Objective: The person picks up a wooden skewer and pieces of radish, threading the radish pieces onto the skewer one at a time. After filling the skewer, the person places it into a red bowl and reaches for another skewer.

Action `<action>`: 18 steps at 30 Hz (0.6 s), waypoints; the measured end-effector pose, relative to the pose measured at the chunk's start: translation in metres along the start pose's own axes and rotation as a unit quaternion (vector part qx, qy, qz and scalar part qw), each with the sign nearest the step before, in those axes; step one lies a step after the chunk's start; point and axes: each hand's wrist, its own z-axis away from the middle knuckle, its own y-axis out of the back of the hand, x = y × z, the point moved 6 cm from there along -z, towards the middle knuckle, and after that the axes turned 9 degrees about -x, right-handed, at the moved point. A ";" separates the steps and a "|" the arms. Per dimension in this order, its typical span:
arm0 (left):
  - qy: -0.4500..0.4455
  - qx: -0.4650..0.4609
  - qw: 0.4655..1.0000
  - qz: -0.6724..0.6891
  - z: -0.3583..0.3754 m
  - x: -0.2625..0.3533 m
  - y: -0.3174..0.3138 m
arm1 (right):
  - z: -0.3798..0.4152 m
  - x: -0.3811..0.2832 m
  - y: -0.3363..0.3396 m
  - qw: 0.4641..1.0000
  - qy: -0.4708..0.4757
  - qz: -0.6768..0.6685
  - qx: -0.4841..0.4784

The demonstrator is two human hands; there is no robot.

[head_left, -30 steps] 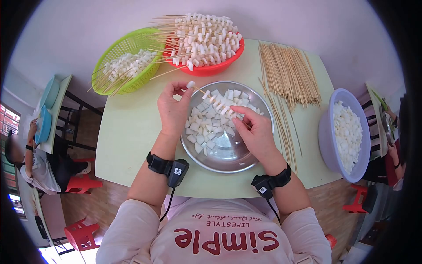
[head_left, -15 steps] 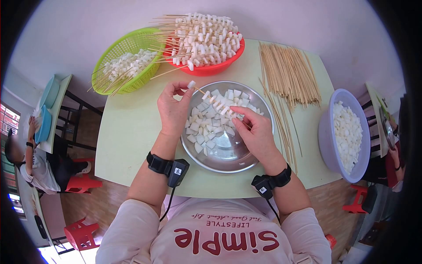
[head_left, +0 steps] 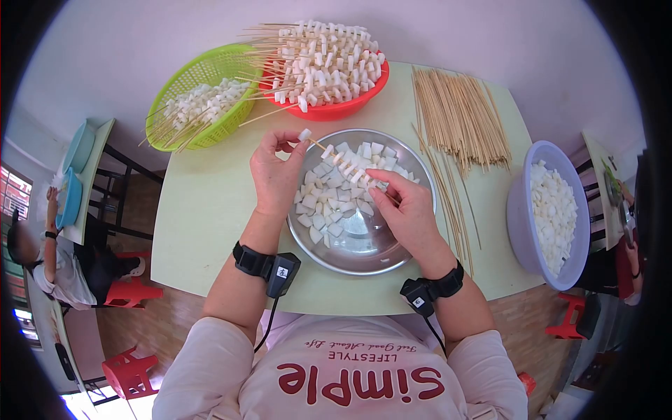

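Observation:
My left hand (head_left: 275, 171) pinches a white cut chunk (head_left: 305, 134) between thumb and fingers, at the pointed end of a wooden skewer (head_left: 317, 144). Several white pieces are threaded along that skewer, spaced in a row. My right hand (head_left: 404, 210) is closed around the skewer's lower part, thumb and index finger against the threaded pieces; the rest of the stick is mostly hidden by the hand. Both hands are above a round steel basin (head_left: 364, 245), where loose white chunks (head_left: 323, 199) lie mainly toward the far and left sides.
Beyond the basin, a red bowl (head_left: 343, 110) is heaped with filled skewers, beside a green basket (head_left: 199, 66) holding more. Bare skewers (head_left: 458, 115) lie at right. A lavender tub (head_left: 519, 224) of white chunks stands at the table's right edge. Other people work at both sides.
My hands, the skewer and the chunk show no visible movement. At the far left, the other person's head and hand have shifted slightly.

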 end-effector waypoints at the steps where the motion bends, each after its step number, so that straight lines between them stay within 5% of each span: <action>1: -0.002 -0.001 1.000 -0.001 0.000 0.001 0.000 | 0.000 0.000 0.000 1.000 -0.003 0.002 -0.001; 18: -0.024 -0.016 0.999 -0.035 0.003 0.014 -0.002 | 0.000 0.001 0.001 1.000 -0.009 -0.002 0.002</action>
